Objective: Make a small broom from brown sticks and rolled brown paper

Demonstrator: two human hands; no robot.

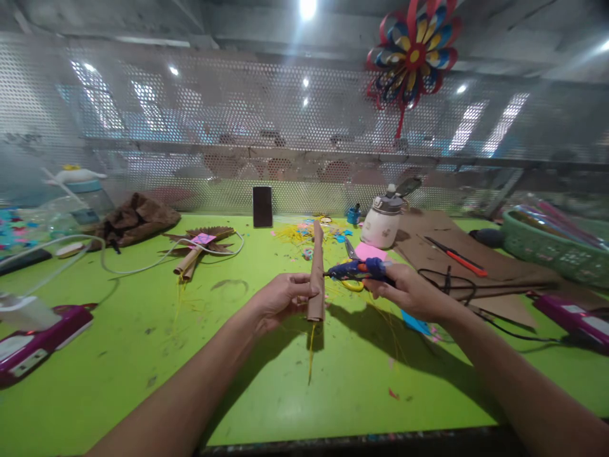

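Observation:
My left hand (285, 297) is closed on a rolled brown paper tube (317, 273), held above the green table with its far end pointing away from me. Yellow strands (311, 355) hang from the tube's near end. In my right hand (404, 289) is a dark blue glue gun (359, 269), its tip at the right side of the tube. Yellow-handled scissors (352, 285) lie partly hidden behind the glue gun. A pink paper piece (370, 251) lies just beyond it.
Left on the green table (124, 355) are a brown paper craft (189, 261), a white cable and a purple power strip (45, 343). A phone (262, 207) stands at the back. Right are a white bottle (381, 222), brown paper, a red cutter (464, 261) and a green basket (552, 247).

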